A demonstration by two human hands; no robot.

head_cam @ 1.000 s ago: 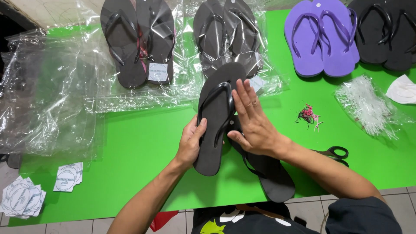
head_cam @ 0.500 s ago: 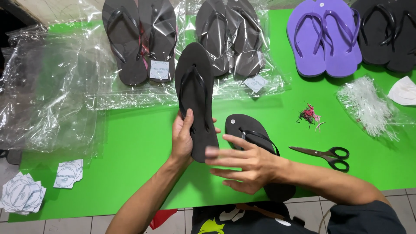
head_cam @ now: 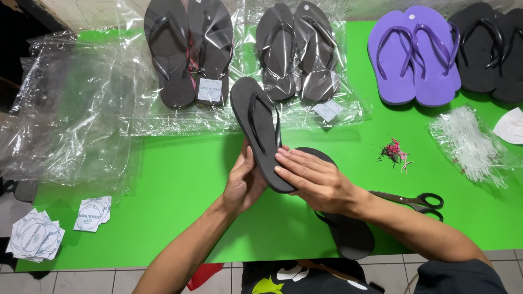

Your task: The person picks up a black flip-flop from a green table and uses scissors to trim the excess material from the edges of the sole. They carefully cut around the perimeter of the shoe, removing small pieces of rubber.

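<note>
I hold a black flip-flop (head_cam: 260, 128) tilted up on its edge above the green table (head_cam: 180, 179). My left hand (head_cam: 244, 182) grips its heel end from below. My right hand (head_cam: 316, 179) has its fingers laid on the same heel end from the right. A second black flip-flop (head_cam: 348, 234) lies flat on the table under my right hand and forearm, its heel near the front edge.
Two bagged pairs of dark flip-flops (head_cam: 188, 51) (head_cam: 297, 51) lie at the back, a purple pair (head_cam: 414, 54) and a black pair (head_cam: 490, 51) to the right. Scissors (head_cam: 414, 200), red scraps (head_cam: 393, 151), plastic fasteners (head_cam: 466, 142), empty clear bags (head_cam: 71, 114) and round labels (head_cam: 35, 239) surround me.
The held flip-flop has come down and closer to me. My right hand has moved up from the lying flip-flop onto the held one's heel.
</note>
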